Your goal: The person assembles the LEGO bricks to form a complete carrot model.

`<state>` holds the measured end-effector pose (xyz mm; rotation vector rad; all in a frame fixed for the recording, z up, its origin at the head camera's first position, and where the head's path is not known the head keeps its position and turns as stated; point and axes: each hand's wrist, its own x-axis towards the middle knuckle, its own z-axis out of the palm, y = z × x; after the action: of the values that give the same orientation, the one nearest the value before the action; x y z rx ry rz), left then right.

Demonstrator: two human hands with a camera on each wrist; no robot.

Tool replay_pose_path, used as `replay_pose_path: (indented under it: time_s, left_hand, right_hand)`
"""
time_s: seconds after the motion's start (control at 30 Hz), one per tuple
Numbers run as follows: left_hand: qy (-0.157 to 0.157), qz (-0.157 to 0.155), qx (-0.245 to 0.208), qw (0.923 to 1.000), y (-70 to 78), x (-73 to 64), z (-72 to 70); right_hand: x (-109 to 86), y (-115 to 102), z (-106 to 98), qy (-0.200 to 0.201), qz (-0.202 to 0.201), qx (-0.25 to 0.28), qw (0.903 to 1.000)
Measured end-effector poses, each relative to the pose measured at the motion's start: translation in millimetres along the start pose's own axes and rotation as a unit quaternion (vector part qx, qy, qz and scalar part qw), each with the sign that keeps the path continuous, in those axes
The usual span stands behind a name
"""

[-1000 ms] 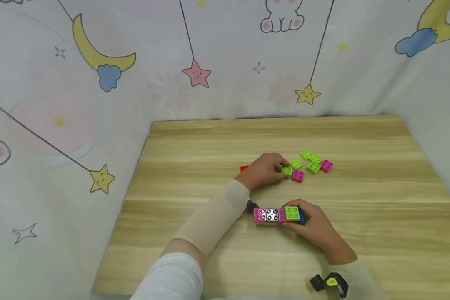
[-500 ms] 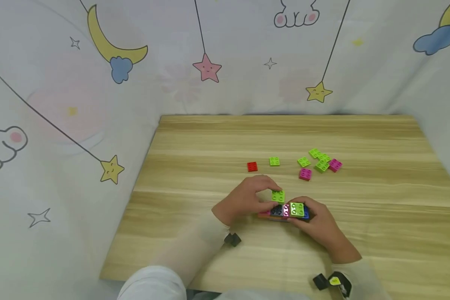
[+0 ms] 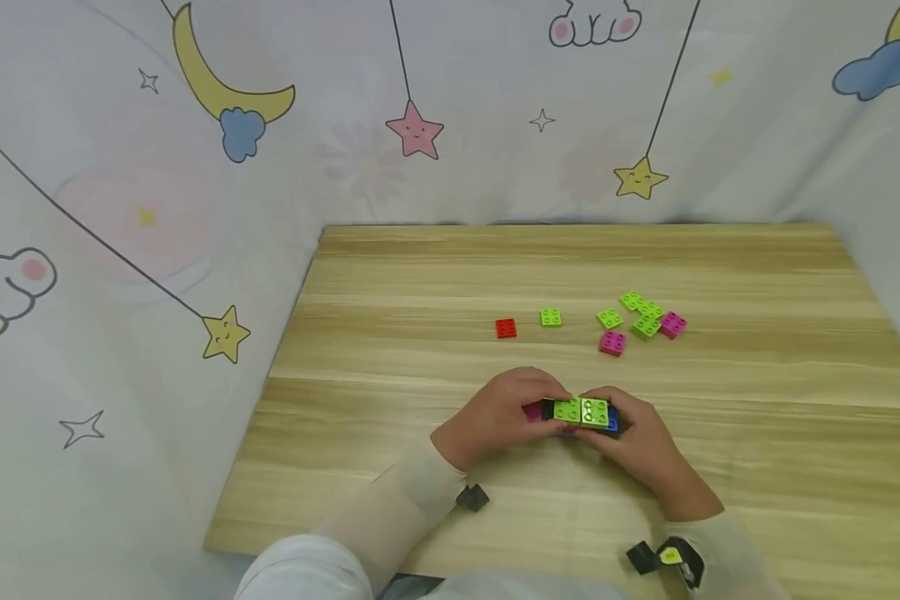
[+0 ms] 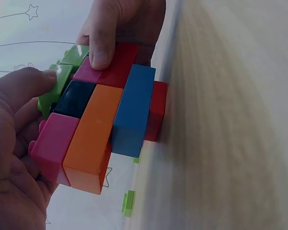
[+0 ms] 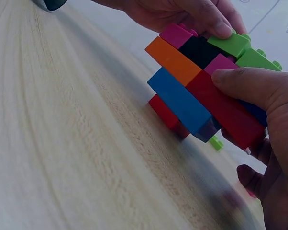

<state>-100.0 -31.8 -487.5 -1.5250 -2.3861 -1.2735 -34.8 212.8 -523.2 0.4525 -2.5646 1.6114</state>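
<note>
A stepped build of toy building bricks (image 4: 91,139) stands low over the table, between my hands. From the bottom up its layers are a red brick (image 5: 168,117), a blue brick (image 5: 180,103), then orange and red bricks, then pink, black, pink and dark blue ones. Two lime green bricks sit side by side on top. My left hand (image 3: 495,421) pinches the left green brick (image 5: 230,44) between thumb and finger, down against the black and pink bricks. My right hand (image 3: 645,446) grips the right end of the build, its thumb on the red and pink bricks.
Behind the hands on the wooden table (image 3: 390,350) lie a small red brick (image 3: 506,328) and a lone green brick (image 3: 551,317). Further right are several green bricks (image 3: 646,326) and two pink bricks (image 3: 612,343). A patterned cloth (image 3: 480,192) rises behind the table.
My left hand has brought a green brick from the loose bricks toward me and onto the build, beside the other green one. My right hand keeps its grip there.
</note>
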Motion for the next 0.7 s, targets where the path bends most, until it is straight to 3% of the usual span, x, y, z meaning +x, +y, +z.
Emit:
replay_pose_path:
  time_s: [0.5,0.7]
  left_hand:
    - [-0.021,-0.015,0.03,0.9992,10.3,5.1,0.1]
    - [-0.038,-0.037,0.049,0.9974,14.0,6.5,0.3]
  right_hand:
    - [0.3,2.9,0.4,0.005,0.003,-0.022,0.9997]
    - [-0.6,3.7,0.9,0.007,0.006,-0.023,0.9997]
